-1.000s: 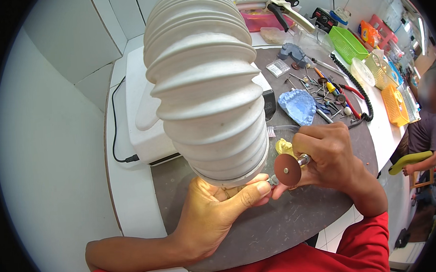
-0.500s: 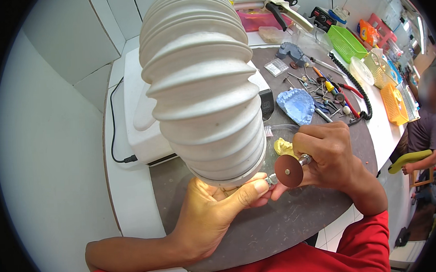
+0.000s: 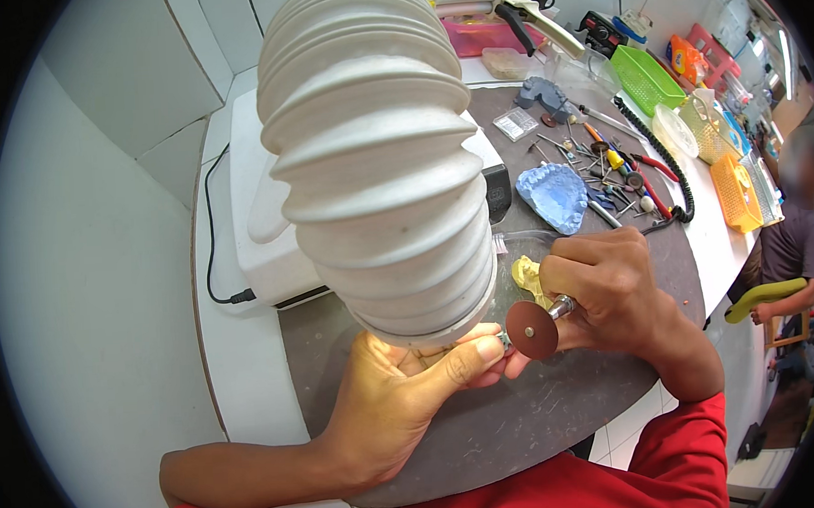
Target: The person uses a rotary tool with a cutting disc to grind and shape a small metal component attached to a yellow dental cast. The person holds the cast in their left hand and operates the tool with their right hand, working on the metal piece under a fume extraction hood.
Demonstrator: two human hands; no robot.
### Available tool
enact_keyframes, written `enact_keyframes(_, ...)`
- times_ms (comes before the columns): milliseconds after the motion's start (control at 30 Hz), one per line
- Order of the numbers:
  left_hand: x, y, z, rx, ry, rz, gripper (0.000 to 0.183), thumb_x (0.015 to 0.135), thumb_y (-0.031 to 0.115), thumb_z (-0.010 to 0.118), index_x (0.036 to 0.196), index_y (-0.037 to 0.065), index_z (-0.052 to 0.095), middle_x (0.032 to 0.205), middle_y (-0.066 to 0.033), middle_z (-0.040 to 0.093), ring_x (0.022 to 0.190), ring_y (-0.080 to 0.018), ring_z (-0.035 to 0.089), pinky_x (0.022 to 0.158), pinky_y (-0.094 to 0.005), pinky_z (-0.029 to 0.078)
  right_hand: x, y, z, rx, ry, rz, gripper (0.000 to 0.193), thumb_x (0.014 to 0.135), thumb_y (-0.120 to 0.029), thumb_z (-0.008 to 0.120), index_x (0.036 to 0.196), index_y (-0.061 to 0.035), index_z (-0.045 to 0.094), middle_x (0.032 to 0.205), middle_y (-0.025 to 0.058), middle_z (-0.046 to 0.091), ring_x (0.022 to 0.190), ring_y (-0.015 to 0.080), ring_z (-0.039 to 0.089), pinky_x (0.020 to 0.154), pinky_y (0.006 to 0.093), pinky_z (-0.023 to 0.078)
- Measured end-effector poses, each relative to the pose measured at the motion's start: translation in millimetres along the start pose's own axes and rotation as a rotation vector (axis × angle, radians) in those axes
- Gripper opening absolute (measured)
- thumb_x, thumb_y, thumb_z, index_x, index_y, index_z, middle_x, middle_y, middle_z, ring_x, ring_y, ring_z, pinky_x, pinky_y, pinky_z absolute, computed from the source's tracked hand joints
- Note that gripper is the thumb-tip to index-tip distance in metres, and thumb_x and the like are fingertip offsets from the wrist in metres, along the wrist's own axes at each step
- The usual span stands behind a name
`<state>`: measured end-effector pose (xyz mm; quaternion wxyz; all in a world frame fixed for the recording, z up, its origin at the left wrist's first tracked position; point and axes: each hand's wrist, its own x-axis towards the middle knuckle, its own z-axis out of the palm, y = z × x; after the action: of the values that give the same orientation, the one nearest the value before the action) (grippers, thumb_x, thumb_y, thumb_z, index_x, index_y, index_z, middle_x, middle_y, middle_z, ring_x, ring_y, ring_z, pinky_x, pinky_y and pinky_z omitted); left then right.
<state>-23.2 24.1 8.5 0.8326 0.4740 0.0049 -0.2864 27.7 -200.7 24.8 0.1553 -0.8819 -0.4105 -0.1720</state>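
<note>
My left hand [image 3: 412, 376] pinches a small greyish metal piece [image 3: 506, 340] between thumb and fingers, just beneath the mouth of a white corrugated suction hose [image 3: 386, 191]. Most of the piece is hidden by the fingertips and the disc. My right hand [image 3: 608, 286] is closed round a rotary handpiece [image 3: 563, 307] with a metal nose. A brown cutting disc [image 3: 531, 330] on the handpiece stands at the small piece; whether they touch I cannot tell. Behind my right fingers lies a yellow dental model [image 3: 529, 276], partly covered.
Beyond my hands sit a blue dental mould [image 3: 553, 199], a grey dental model [image 3: 546, 100] and several burs and pliers [image 3: 655, 169]. A coiled black cord [image 3: 686, 196] runs along the right. A white machine [image 3: 274, 223] stands at left. A co-worker [image 3: 788, 246] is at far right.
My right hand has shifted the handpiece and disc slightly left, so the disc now covers more of the small piece. My left hand stays in place.
</note>
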Motion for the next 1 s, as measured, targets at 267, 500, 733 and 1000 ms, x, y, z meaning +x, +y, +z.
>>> enact_keyframes(267,-0.5,-1.0,0.3,0.006,0.024,-0.002,0.017,0.095,0.008,0.062,0.109,-0.001,0.060,0.105,-0.0155,0.067,0.098,-0.0203,0.067,0.084,-0.0311,0.056,-0.2,0.5,0.1,-0.002,-0.005,0.007,0.057,0.058,-0.054,0.085,0.061,-0.0089,0.051,0.051,0.0000,0.043,0.042,0.0160,0.051,0.039,0.0311,0.038)
enact_keyframes(500,-0.1,0.4,0.9,-0.005,0.011,-0.005,0.015,0.095,0.008,0.062,0.107,-0.001,0.060,0.106,-0.0154,0.067,0.099,-0.0207,0.067,0.085,-0.0321,0.056,0.5,0.6,0.3,0.003,0.020,0.008,0.058,0.058,-0.055,0.085,0.060,-0.0089,0.051,0.051,0.0000,0.043,0.042,0.0161,0.050,0.039,0.0313,0.038)
enact_keyframes(733,0.7,-0.2,0.5,0.023,0.009,0.002,0.014,0.096,0.008,0.061,0.106,-0.001,0.059,0.106,-0.0158,0.066,0.099,-0.0212,0.067,0.086,-0.0327,0.056,0.1,1.2,1.2,-0.006,0.008,-0.009,0.059,0.057,-0.055,0.085,0.060,-0.0088,0.050,0.051,0.0001,0.043,0.042,0.0163,0.050,0.039,0.0315,0.038)
enact_keyframes(1000,-1.0,-3.3,1.1,0.007,0.058,-0.001,0.014,0.096,0.008,0.061,0.107,0.000,0.059,0.106,-0.0152,0.066,0.099,-0.0207,0.066,0.086,-0.0326,0.055,-0.2,1.7,0.6,-0.002,0.005,0.023,0.060,0.057,-0.056,0.085,0.059,-0.0088,0.048,0.051,0.0005,0.042,0.042,0.0167,0.050,0.039,0.0313,0.038)
